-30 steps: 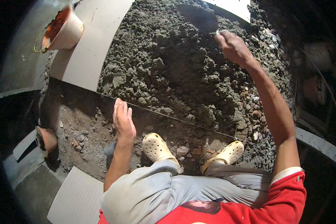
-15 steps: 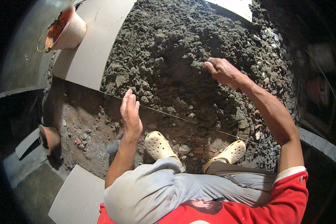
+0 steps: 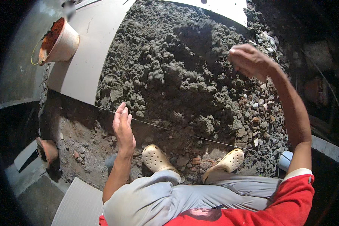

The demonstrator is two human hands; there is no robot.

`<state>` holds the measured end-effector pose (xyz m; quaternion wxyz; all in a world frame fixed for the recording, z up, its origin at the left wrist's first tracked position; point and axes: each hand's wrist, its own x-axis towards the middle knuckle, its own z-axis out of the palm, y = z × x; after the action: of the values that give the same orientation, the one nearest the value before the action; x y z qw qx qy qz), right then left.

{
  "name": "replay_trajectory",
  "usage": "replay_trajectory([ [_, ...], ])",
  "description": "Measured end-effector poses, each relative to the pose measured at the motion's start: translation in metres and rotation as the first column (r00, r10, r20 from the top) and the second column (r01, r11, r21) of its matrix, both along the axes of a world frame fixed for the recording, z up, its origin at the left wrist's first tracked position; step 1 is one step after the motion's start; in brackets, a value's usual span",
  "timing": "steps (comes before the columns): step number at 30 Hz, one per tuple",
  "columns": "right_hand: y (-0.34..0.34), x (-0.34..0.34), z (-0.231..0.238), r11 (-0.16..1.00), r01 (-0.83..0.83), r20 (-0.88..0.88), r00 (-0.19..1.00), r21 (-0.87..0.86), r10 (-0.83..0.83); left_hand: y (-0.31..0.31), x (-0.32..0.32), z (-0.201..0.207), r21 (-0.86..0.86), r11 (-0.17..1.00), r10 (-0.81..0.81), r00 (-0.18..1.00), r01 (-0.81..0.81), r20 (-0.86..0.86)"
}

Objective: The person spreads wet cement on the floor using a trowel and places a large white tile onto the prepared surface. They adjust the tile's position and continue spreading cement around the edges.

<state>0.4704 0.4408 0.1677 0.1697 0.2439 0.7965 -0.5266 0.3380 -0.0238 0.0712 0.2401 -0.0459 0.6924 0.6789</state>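
My left hand [image 3: 123, 128] is open, fingers straight and close together, held just over a thin taut string [image 3: 184, 132] at the near edge of a rough grey mortar bed [image 3: 165, 75]. My right hand [image 3: 248, 60] is raised over the bed's right side with its fingers curled. Blur around it hides whether anything is in it. I squat with both feet in pale clogs [image 3: 156, 158] on rubble right behind the string.
A large grey tile [image 3: 88, 60] lies left of the mortar, with a mortar-stained bucket [image 3: 58, 43] at its far end. Loose gravel [image 3: 260, 113] borders the bed on the right. Another tile [image 3: 79, 203] and a small reddish pot [image 3: 47, 150] sit at lower left.
My right hand dropped toward the mortar, then swung up and to the right. My left hand lifted slightly and stayed open above the string.
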Motion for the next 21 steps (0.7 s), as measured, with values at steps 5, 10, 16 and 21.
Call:
replay_trajectory([
  [5, 0.1, -0.009, 0.007, 0.736, -0.176, -0.347, 0.795, 0.653, 0.498, -0.003, -0.001, 0.003, -0.012, 1.0, 0.019, 1.0, -0.019, 0.006],
  [10, 0.132, -0.046, -0.055, 0.22, -0.128, 0.05, 0.944, 0.967, 0.326, -0.008, 0.0, 0.0, -0.056, 0.998, 0.011, 1.0, -0.011, 0.008],
  [16, 0.12, -0.014, -0.09, 0.364, 0.195, -0.241, 0.967, 0.911, 0.086, -0.021, 0.001, 0.001, -0.095, 0.995, 0.019, 0.999, -0.021, -0.026],
  [21, 0.111, 0.044, -0.072, 0.627, 0.045, -0.029, 0.999, 0.778, -0.035, -0.024, 0.002, 0.001, -0.098, 0.995, 0.036, 0.999, -0.035, 0.014],
])
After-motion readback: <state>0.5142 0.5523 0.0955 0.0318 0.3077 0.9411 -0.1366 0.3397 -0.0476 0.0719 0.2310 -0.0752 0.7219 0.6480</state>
